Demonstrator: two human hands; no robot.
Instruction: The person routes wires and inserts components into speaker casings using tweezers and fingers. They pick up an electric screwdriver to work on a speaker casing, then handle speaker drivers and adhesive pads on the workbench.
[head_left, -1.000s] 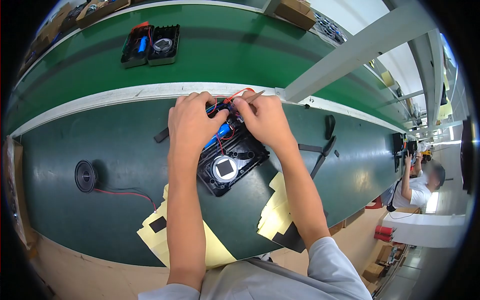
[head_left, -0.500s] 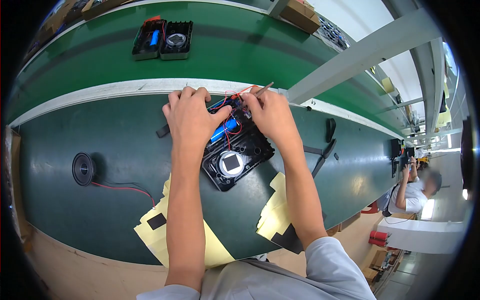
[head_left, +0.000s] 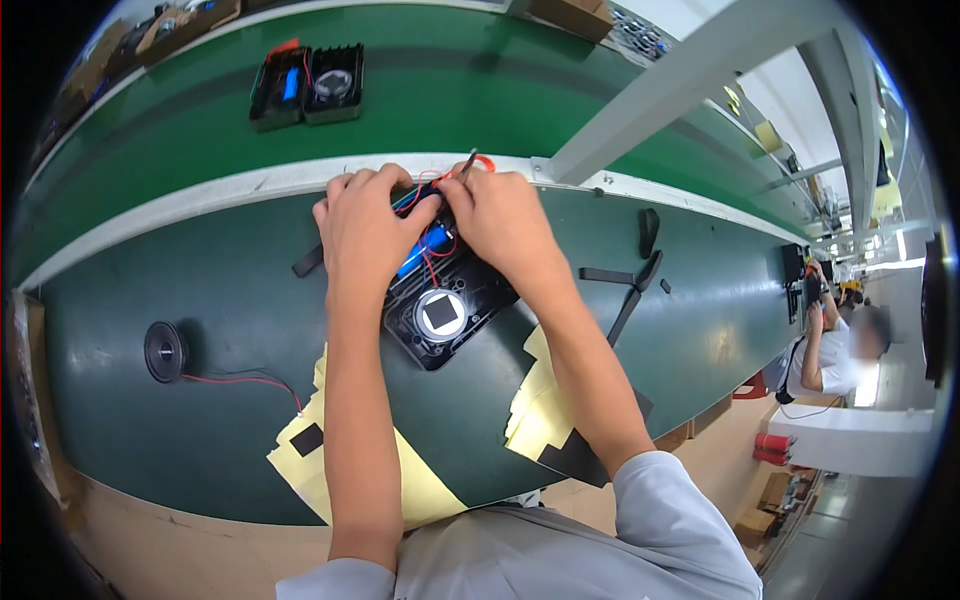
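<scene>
Yellow sheets (head_left: 538, 405), two, lie nearest on the bench (head_left: 240, 440). Beyond, between the forearms (head_left: 362, 400), one open black casing (head_left: 485, 290) sits, white disc (head_left: 441, 314) at its near end; its one blue cell (head_left: 424, 250) slants lengthwise, near left to far right. Left hand (head_left: 372, 225) arches over it, thumb spread, grip hidden; right hand (head_left: 497, 222) pinches one slim tool (head_left: 468, 166). Farther, one similar casing (head_left: 325, 108) lies open.

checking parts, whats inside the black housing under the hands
The black housing shows a blue cylindrical cell, red wires and a silver disc with a black square. Its far end is mostly hidden under the left hand and right hand.
</scene>
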